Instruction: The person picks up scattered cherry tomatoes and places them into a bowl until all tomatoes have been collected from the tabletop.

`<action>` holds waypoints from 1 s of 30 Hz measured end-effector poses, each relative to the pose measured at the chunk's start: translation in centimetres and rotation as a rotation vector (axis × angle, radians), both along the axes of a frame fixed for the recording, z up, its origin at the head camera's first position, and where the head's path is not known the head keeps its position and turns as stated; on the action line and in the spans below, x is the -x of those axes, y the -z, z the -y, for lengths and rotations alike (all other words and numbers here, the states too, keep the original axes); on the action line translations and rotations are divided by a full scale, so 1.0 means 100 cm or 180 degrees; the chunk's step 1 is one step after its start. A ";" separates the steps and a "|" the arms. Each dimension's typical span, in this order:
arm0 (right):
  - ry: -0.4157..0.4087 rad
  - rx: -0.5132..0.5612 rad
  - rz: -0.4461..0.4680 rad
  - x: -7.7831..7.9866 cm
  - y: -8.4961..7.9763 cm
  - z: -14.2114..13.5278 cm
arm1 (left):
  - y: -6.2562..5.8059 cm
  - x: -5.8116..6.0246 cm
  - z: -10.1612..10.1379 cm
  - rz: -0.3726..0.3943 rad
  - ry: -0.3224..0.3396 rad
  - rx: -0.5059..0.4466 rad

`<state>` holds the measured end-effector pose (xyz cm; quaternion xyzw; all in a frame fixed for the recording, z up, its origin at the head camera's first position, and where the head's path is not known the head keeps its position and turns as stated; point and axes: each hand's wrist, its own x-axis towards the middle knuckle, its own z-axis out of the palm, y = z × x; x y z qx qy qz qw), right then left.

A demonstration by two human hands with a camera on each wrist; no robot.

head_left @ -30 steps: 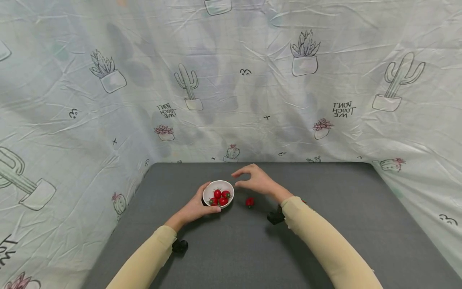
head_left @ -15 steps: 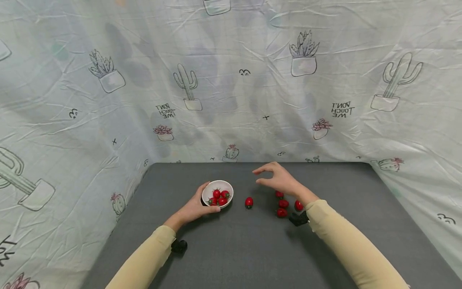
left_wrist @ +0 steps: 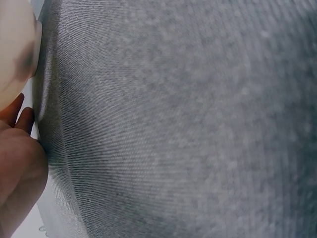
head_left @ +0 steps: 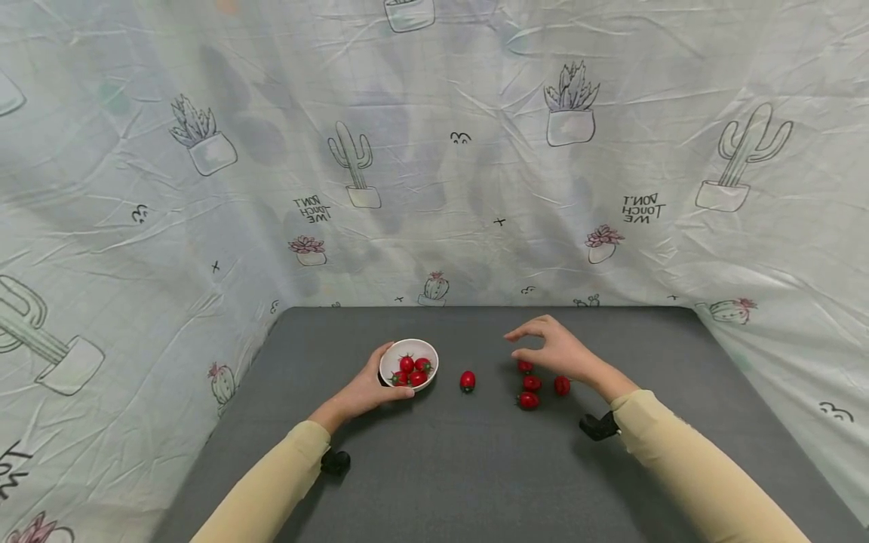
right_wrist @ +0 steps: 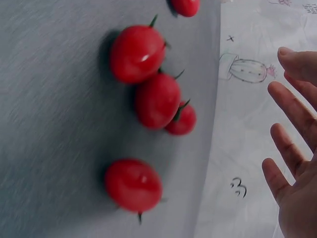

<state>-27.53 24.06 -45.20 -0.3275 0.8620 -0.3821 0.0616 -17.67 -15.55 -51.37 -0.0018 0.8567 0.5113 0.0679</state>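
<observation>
One white bowl [head_left: 416,349], upright on a dark grey worktop [head_left: 434,467], left of centre; contents, several red tomatoes [head_left: 417,378] with green stems, partly overlapping, so the exact count is hard to tell. One left hand [head_left: 366,388], holding the bowl from its left side, the thumb along the near side and the fingers curved round the far side. One single tomato [head_left: 468,381], lying on the worktop between bowl and right hand [head_left: 557,351], stem end towards the person. One group of four tomatoes [head_left: 532,383], farther right on the worktop: three in a rough row running away from the person, the fourth just to the right; in the right wrist view two of the row overlap, and whether they touch cannot be told. The right hand is raised near the far end of this row, fingers spread and lightly bent, thumb apart from them. Two pale yellow sleeves [head_left: 692,460], each with a black wrist device [head_left: 597,427] below. One pale hanging sheet [head_left: 434,173], creased, printed with potted cacti and succulents, behind the worktop.
</observation>
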 end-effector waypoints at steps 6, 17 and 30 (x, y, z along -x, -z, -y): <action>0.0051 -0.0074 -0.0021 -0.003 0.003 -0.017 | 0.001 0.001 -0.001 -0.0022 0.0021 -0.0017; 0.0108 -0.0143 -0.0133 -0.009 0.014 -0.052 | 0.001 -0.001 -0.001 0.0004 0.0015 -0.0062; 0.0020 -0.0340 -0.0224 -0.013 0.024 -0.077 | -0.002 -0.002 -0.002 0.0030 0.0011 -0.0104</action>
